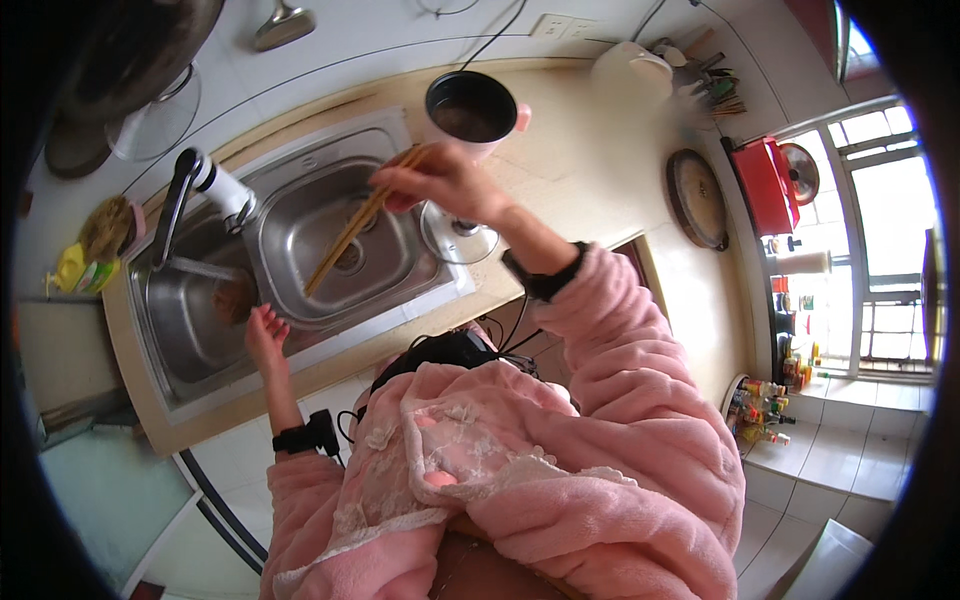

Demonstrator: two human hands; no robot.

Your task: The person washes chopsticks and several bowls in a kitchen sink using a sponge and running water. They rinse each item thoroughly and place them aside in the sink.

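My right hand (442, 182) grips a pair of wooden chopsticks (352, 230), which slant down over the right basin (285, 232) of a steel double sink. Just beyond that hand stands a pink electric pot (471, 109) with a dark inside and some liquid in it. A glass lid (457, 238) lies on the counter beside the sink, partly behind my right wrist. Over the sink's divider near the front edge, my left hand (266, 336) is held with its fingers apart and nothing in it. A brownish thing (232, 300) I cannot identify is in the left basin.
A faucet (225, 196) reaches over the sink. At the left are a yellow bottle (81, 271) and a brown scrubber-like thing (109, 229). A wok (135, 52) hangs at the upper left. A round cutting board (697, 199) lies on the right, with bottles (761, 409) further down.
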